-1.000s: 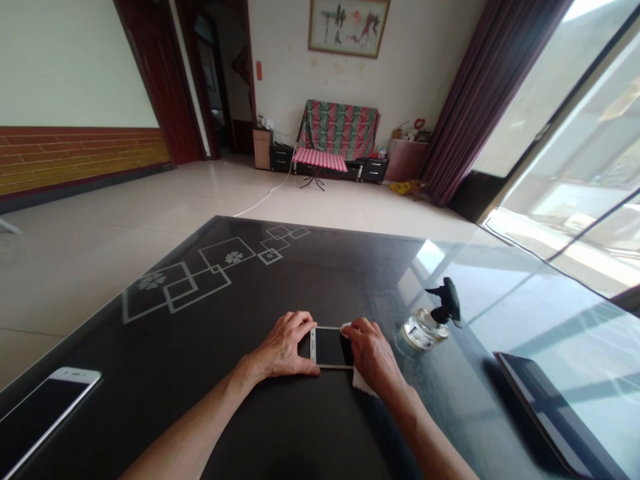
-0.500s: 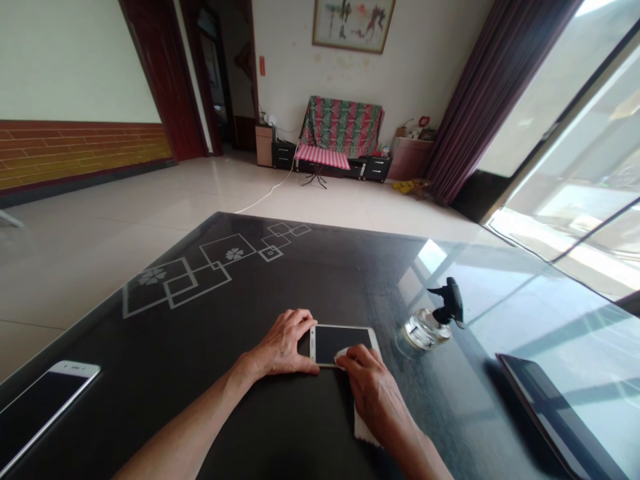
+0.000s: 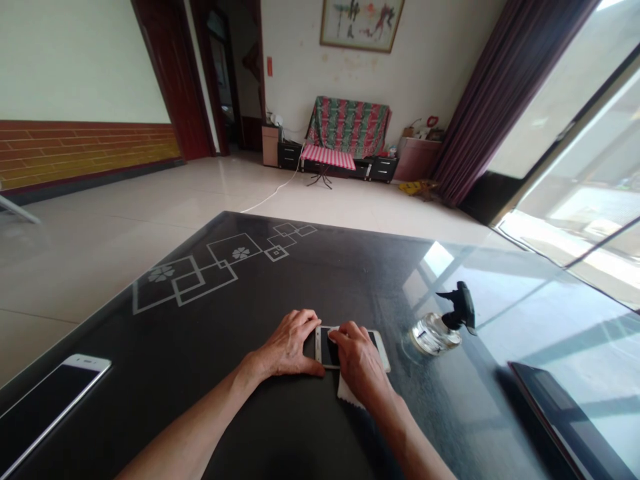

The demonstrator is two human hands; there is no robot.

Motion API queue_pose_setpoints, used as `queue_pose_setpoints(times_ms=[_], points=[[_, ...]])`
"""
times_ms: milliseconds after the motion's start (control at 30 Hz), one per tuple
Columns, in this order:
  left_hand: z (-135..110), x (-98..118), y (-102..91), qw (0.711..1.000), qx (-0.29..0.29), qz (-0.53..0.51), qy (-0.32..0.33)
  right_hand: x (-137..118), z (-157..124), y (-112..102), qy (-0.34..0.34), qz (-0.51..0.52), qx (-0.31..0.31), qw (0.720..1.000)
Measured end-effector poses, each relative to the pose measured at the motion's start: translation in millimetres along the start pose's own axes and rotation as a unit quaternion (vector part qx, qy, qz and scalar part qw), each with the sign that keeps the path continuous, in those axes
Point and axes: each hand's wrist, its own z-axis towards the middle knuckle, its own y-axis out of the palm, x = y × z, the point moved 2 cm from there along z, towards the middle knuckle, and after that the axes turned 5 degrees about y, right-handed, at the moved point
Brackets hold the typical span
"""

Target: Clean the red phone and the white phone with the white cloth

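A white smartphone (image 3: 329, 355) with a dark screen lies flat and crosswise on the glossy black table (image 3: 270, 427). My left hand (image 3: 290, 345) holds its left end, fingers at the far corner and thumb at the near one. Over the screen, my right hand (image 3: 359, 360) is closed on a white cloth (image 3: 350, 392), pressing it to the glass. Part of the cloth hangs out below the palm, and the hand hides the middle of the phone. To the right stands a clear spray bottle (image 3: 435, 335) with a black trigger head.
Another white smartphone (image 3: 47, 407) lies at the left edge of view. A dark tablet-like device (image 3: 565, 413) lies at the right, partly cut off. Beyond the table are a striped small table (image 3: 327, 157), a cloth-covered object (image 3: 347, 127) and a purple curtain (image 3: 493, 100).
My right hand has slid left across the phone's screen with the cloth, uncovering the right end. My left hand keeps its hold. The whole view has shifted slightly.
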Motion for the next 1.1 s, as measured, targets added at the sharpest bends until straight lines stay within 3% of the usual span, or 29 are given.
queue_pose_setpoints(times_ms=[167,400,800,1100], points=[[0,-2,1.4,1.000,0.005,-0.016,-0.011,-3,-11,3,-0.017,0.022,-0.008,1.000],[-1,-2,-0.4,1.000,0.001,-0.020,0.010,23,-6,-4,0.085,-0.050,0.033,0.995],[-1,-7,7.8,1.000,0.027,-0.011,-0.003,-23,3,16,0.006,-0.003,0.003,1.000],[-1,-4,2.8,1.000,0.010,-0.011,-0.002,30,-8,-10,0.069,-0.034,0.033,0.996]])
